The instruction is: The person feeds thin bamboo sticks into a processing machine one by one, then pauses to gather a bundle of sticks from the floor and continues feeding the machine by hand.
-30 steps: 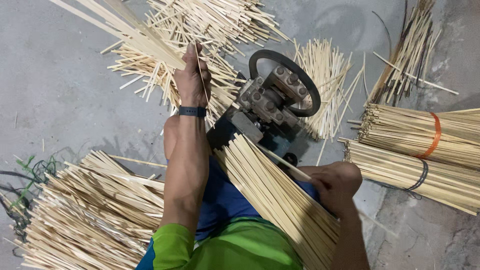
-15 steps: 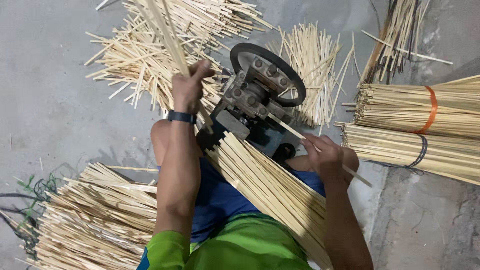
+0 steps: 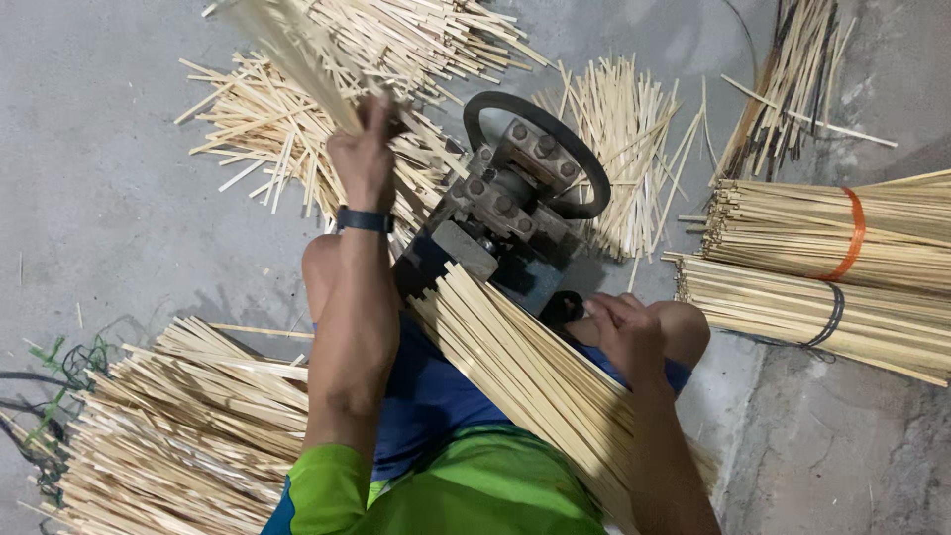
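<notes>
My left hand [image 3: 364, 159], with a dark band on the wrist, is stretched forward and shut on a blurred bunch of thin bamboo strips [image 3: 287, 54] that rises toward the top edge. Just right of it stands a small grey metal machine [image 3: 505, 203] with a black ring-shaped wheel [image 3: 584, 163]. A thick bundle of bamboo strips [image 3: 525, 376] lies across my lap, its far end at the machine. My right hand [image 3: 624, 332] rests with spread fingers on the right edge of that bundle, near my knee.
Loose cut strips [image 3: 297, 109] are heaped on the concrete floor beyond the machine, with more strips [image 3: 619, 139] behind it. A large pile of strips [image 3: 168, 426] lies at my left. Tied bundles with an orange band [image 3: 852, 238] and a dark band [image 3: 827, 317] lie at right.
My left hand has kept hold of the strips and swung them leftward and up over the far heap. My right hand has moved from gripping the lap bundle to resting on it.
</notes>
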